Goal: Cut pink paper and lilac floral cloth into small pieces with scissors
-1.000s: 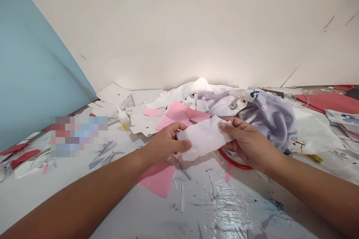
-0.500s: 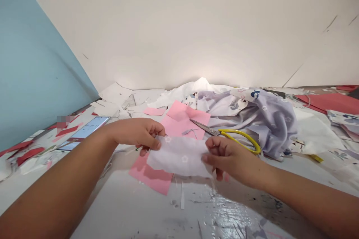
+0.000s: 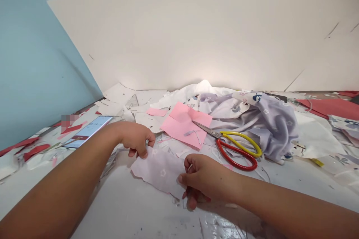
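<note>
A small lavender cloth piece (image 3: 161, 171) with pale flower outlines is stretched between both hands, low over the white table. My left hand (image 3: 139, 140) pinches its upper left corner. Its right edge is held between thumb and fingers of my right hand (image 3: 198, 179). Beneath the cloth, slivers of pink show along its lower edge and near my right fingertips. Scissors (image 3: 238, 153) with one yellow and one red handle lie just beyond my right hand, their blades over a creased pink sheet (image 3: 179, 119).
Crumpled lavender and floral fabric (image 3: 272, 119) is heaped behind the scissors. A phone (image 3: 89, 130) lies beside my left forearm. Red cloth (image 3: 333, 108) is at the far right, and paper scraps (image 3: 119, 95) are at the back left. A large white board (image 3: 207, 33) stands behind.
Both hands have moved the lavender piece down and to the left, over the lower pink piece, which is now mostly covered. The red scissor handle has come into view.
</note>
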Demonstrator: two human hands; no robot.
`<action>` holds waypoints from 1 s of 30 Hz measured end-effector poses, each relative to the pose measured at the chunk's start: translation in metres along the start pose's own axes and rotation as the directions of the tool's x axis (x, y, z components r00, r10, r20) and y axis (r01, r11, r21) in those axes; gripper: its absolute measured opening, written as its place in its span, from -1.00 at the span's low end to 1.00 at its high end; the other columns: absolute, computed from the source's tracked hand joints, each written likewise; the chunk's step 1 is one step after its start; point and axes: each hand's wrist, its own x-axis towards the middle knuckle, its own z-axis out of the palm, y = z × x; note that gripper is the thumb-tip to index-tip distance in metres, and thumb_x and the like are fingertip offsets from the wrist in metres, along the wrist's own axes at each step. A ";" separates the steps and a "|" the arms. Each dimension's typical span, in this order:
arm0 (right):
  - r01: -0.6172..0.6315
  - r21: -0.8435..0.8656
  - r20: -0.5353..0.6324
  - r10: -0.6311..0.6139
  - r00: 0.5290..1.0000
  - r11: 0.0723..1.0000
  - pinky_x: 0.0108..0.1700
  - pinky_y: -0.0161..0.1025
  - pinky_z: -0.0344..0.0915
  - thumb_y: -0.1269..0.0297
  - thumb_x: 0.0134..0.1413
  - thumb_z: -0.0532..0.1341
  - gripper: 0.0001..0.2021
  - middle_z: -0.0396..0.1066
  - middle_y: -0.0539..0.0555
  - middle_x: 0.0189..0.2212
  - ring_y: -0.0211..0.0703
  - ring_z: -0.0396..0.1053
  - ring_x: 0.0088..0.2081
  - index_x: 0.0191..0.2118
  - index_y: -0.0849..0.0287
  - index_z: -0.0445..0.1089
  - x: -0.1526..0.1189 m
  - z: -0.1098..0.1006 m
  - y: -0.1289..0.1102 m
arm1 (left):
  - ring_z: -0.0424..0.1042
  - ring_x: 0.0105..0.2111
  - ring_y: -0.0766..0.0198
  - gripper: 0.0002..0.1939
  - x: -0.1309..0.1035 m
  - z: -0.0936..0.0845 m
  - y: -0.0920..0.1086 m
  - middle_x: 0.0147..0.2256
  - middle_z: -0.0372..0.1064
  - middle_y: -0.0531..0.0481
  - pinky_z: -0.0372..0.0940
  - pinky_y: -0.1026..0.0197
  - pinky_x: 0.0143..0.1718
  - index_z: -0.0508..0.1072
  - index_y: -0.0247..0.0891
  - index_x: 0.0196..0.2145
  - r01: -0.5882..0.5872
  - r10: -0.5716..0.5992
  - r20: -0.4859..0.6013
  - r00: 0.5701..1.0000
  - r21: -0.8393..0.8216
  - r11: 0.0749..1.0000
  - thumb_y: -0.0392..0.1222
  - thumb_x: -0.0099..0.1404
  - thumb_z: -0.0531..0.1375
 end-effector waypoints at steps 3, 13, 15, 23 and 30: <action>0.038 -0.061 -0.080 -0.043 0.996 0.997 -0.73 -0.45 -0.07 0.33 -0.04 0.07 -0.89 0.37 -0.03 -0.70 -0.31 0.28 -0.70 -0.47 0.11 0.06 -0.007 -0.013 -0.003 | 0.20 -0.66 0.32 -0.82 -0.006 -0.004 -0.002 -0.70 0.30 0.09 -0.07 0.32 -0.61 0.38 -0.16 -0.45 -0.124 0.126 0.008 0.992 -0.123 0.985 -0.12 -0.08 0.23; 0.348 0.221 -0.169 -0.316 0.934 0.911 -0.51 -0.38 0.07 0.26 -0.10 0.19 -0.81 0.13 -0.11 -0.57 -0.38 0.13 -0.56 -0.52 0.17 0.15 -0.007 -0.045 0.002 | 0.14 -0.74 0.44 -0.81 0.024 0.027 0.034 -0.69 0.25 0.17 0.04 0.35 -0.67 0.23 -0.21 -0.42 -0.392 0.400 -0.165 0.901 -0.707 0.589 -0.17 0.05 0.21; 0.375 0.195 -0.164 -0.347 0.923 0.906 -0.48 -0.36 0.09 0.24 -0.10 0.21 -0.81 0.11 -0.12 -0.58 -0.37 0.12 -0.55 -0.52 0.18 0.17 -0.008 -0.040 0.001 | 0.16 -0.74 0.42 -0.78 0.027 0.038 0.044 -0.72 0.23 0.18 0.06 0.35 -0.68 0.22 -0.21 -0.40 -0.417 0.414 -0.203 0.888 -0.733 0.537 -0.16 0.04 0.22; 0.465 0.145 -0.149 -0.445 0.883 0.873 -0.45 -0.35 0.10 0.19 -0.06 0.20 -0.81 0.23 -0.06 -0.53 -0.33 0.15 -0.50 -0.48 0.20 0.25 -0.012 -0.032 -0.001 | 0.20 -0.75 0.48 -0.70 0.025 0.060 0.067 -0.60 0.37 0.09 0.00 0.40 -0.70 0.16 -0.22 -0.33 -0.427 0.455 -0.265 0.850 -0.853 0.300 -0.07 0.09 0.20; 0.483 0.176 -0.189 -0.452 0.872 0.858 -0.46 -0.33 0.12 0.18 -0.20 0.29 -0.72 0.25 -0.07 -0.57 -0.28 0.23 -0.49 -0.50 0.15 0.15 -0.011 -0.035 0.001 | 0.33 -0.64 0.39 -0.76 0.021 0.066 0.070 -0.50 0.36 0.07 0.00 0.35 -0.63 0.16 -0.19 -0.26 -0.501 0.518 -0.384 0.765 -0.859 0.103 0.01 0.22 0.02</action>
